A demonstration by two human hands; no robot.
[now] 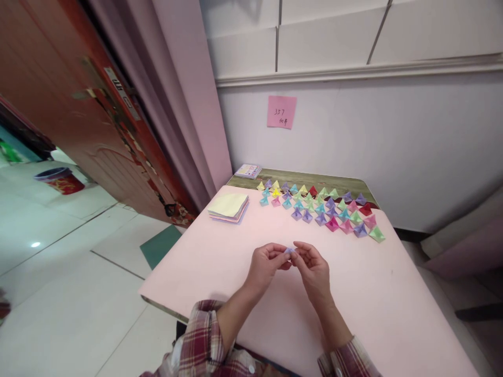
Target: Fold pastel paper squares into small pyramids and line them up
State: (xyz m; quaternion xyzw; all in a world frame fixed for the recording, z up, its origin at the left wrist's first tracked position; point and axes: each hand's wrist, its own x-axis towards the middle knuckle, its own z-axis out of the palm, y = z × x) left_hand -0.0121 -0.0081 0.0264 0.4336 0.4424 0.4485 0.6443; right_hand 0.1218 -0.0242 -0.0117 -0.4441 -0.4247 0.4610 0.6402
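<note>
My left hand (268,263) and my right hand (313,269) meet above the pink table (220,267), fingers pinched together on a small pale purple folded paper piece (289,251). Both hands are closed on it; most of the piece is hidden by my fingertips. Beyond them, several small folded paper shapes (320,208) in many colours lie in rows. A stack of square coloured paper sheets (229,207), pale yellow on top, lies to the far left of my hands.
A small pad of paper (248,170) rests at the table's back left corner on a wood-grain strip. A pink sticky note (281,111) hangs on the white wall. A red door (78,115) and curtain stand left; tiled floor lies below.
</note>
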